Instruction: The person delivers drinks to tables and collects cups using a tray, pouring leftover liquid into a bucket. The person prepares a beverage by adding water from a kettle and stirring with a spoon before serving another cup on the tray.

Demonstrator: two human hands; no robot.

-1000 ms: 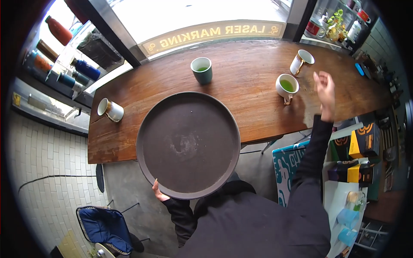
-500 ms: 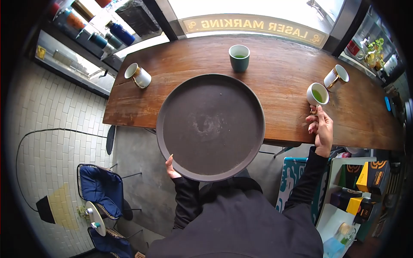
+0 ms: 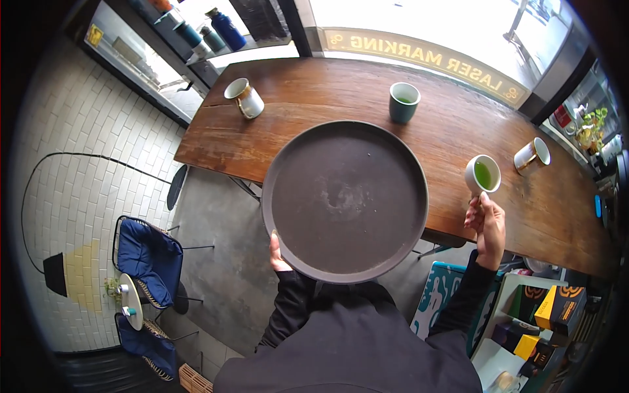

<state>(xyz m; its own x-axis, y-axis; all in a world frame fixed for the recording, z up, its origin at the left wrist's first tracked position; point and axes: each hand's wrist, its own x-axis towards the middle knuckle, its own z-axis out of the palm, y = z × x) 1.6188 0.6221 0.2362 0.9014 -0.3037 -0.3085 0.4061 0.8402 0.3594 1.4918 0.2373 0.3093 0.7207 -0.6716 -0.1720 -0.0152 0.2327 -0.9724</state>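
The white cup (image 3: 483, 175) is pinched by the right hand (image 3: 488, 229) over the surface (image 3: 452, 147), near a gilded mug (image 3: 529, 157). The left hand (image 3: 278, 254) clamps the tray (image 3: 344, 203), which hides some front edge; beyond it stand a green cup (image 3: 402, 109) and a white-and-gold mug (image 3: 247, 101).

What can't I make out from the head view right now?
Head view: most of the left hand, hidden beneath the round dark-brown tray.
Head view: the handle side of the white cup of green liquid, largely covered by the right hand.
Head view: the bottom inside the leftmost white-and-gold mug, hidden by its own wall.
Head view: the rest of the tan slatted object, cut off by the bottom edge.
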